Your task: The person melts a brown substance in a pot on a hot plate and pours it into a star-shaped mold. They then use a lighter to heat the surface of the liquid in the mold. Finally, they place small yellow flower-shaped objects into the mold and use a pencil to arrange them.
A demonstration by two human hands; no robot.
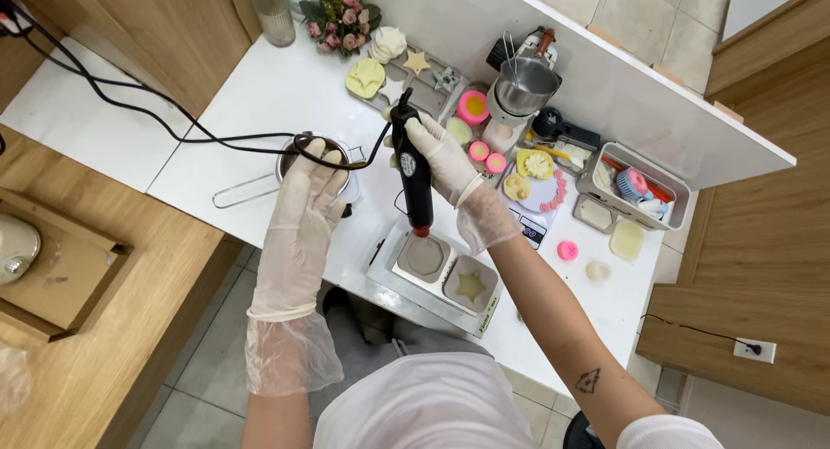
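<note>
Between my two gloved hands a black heat tool (412, 177) stands nearly upright over the white table (268, 103) — my right hand (445, 159) is wrapped around its upper body, and its red tip points down just above a grey mould (424, 257) with a round hollow. My left hand (309, 185) is loose, fingers spread, with the tool's black cord (130, 103) draped over the fingertips; I see it touching the cord rather than clenching it. Right behind that hand sits a small metal pot (298, 159) with a wire handle stretching away to the left. Just beside the round mould, toward my right forearm, a second grey mould (471, 285) holds a pale star shape. Beyond my right hand stand a steel jug (526, 86), pink and yellow wax shapes (536, 177) on a plate — and, further right, a grey tray (635, 185) of small tools. Past both hands, at the table's far edge, I make out a bunch of pink flowers (339, 19).
</note>
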